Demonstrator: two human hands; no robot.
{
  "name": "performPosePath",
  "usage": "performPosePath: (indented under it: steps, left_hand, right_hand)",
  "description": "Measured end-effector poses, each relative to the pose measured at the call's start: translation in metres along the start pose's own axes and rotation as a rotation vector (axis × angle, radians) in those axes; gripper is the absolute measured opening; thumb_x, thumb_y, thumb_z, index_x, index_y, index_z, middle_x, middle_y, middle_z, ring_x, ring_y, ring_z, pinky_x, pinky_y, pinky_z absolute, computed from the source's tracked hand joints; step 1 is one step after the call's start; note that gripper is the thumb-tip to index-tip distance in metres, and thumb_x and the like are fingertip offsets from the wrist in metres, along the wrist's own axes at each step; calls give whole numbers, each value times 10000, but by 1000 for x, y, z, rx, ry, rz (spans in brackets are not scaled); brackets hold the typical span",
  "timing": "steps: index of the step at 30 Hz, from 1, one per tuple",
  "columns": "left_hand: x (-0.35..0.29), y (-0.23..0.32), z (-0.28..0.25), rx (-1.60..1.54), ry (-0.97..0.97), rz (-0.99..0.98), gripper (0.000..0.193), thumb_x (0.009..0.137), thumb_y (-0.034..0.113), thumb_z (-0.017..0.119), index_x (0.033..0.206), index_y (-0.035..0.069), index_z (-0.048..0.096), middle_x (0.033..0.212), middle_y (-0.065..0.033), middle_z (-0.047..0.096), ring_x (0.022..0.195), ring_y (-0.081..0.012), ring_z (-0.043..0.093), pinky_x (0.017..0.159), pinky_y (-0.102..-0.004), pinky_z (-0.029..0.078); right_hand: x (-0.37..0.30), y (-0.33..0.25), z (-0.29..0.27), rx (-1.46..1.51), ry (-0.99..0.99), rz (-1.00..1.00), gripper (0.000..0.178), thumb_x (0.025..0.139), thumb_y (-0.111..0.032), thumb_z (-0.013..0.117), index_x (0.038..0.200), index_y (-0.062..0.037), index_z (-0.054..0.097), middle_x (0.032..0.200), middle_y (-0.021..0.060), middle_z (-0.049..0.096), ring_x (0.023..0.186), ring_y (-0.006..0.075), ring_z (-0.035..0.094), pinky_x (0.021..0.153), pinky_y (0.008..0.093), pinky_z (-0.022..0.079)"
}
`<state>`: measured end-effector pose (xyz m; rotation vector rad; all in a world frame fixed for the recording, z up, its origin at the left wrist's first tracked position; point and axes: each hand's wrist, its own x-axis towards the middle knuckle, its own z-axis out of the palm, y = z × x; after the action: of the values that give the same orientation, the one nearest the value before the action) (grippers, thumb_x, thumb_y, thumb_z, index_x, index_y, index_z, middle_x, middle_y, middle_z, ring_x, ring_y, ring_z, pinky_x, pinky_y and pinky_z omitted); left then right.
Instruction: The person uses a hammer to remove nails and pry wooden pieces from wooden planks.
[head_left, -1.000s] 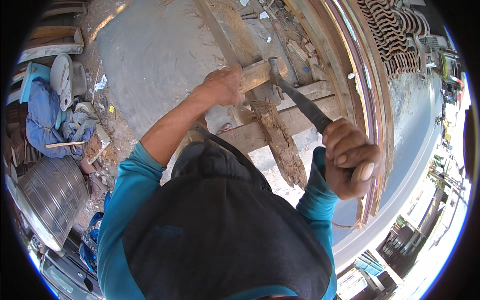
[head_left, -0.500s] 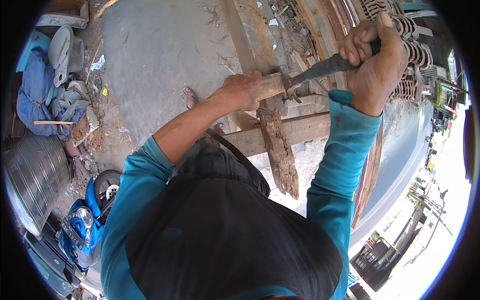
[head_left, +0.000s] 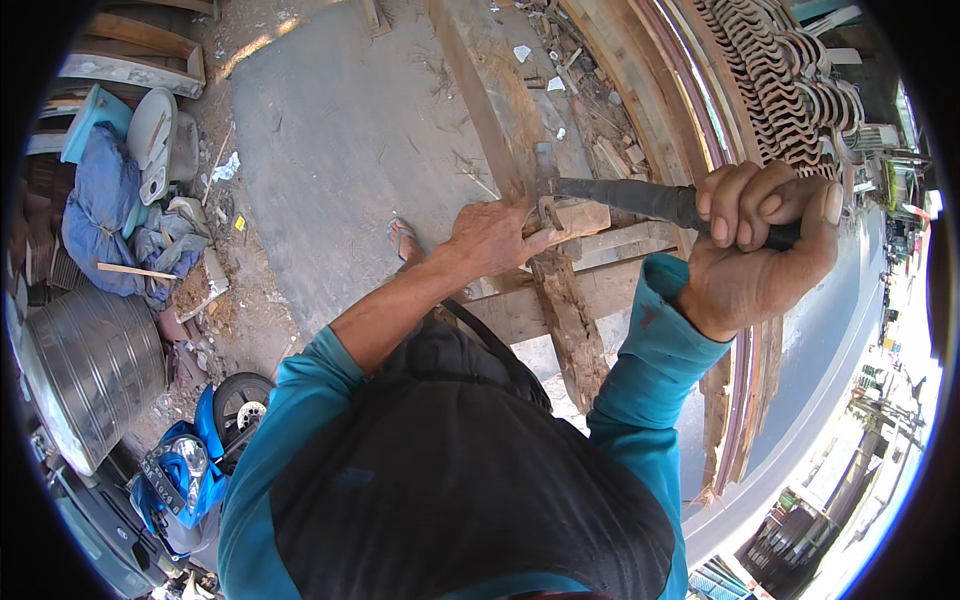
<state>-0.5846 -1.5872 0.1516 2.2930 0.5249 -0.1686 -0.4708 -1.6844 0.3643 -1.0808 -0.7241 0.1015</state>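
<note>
We see the right hand (head_left: 760,250) with its fingers (head_left: 735,205) wrapped tight round the dark handle of a claw hammer (head_left: 630,197), whose metal head sits against the end of a pale short wooden block (head_left: 575,218). The left hand (head_left: 490,238) is closed over that block, pressing it onto a weathered, rotted wooden beam (head_left: 570,320) that crosses other grey planks (head_left: 620,245) above the concrete ground (head_left: 340,150). A blue motorbike (head_left: 195,470) stands at the lower left, beside a ribbed metal tub (head_left: 95,365).
</note>
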Motion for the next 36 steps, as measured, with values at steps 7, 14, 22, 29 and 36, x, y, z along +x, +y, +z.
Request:
performPosePath:
  steps: [7,14,22,29,36]
  left_hand:
    - [-47,-17,11,-70,-175,6,642,978,563,507,1256,-2,633,1080,-288,687,1067,-415,657,970,-510,469]
    - [-84,-54,-40,-335,-547,44,734,1008,643,414,1311,12,634,1202,-204,679,1152,-339,612,1076,-413,386]
    - [36,-92,-110,-777,-378,63,644,1019,590,470,1210,5,659,969,-75,656,912,-170,613,831,-325,509]
    - [170,-55,-140,-1330,-680,-164,963,897,851,343,1224,-25,576,683,32,477,512,-42,421,445,-170,341]
    - [108,-128,-103,-1551,-874,-163,714,993,614,516,1284,-36,542,728,15,505,595,-86,496,533,-242,409]
  right_hand:
    - [-24,37,-22,41,20,-117,430,1043,-294,455,704,-29,458,508,53,377,418,154,396,419,316,384]
    - [-16,74,-44,-66,43,-66,418,1035,-272,490,692,-38,442,528,44,383,450,137,388,438,309,364]
    - [-26,84,-25,-118,295,-80,454,1038,-374,455,699,-73,422,508,30,336,399,130,357,414,301,379]
    - [-33,85,0,-245,431,-115,447,1033,-409,487,730,-83,445,517,-1,332,413,113,352,434,299,362]
    - [-14,86,7,-191,607,-29,416,960,-348,597,689,-61,463,539,33,387,436,125,364,432,292,347]
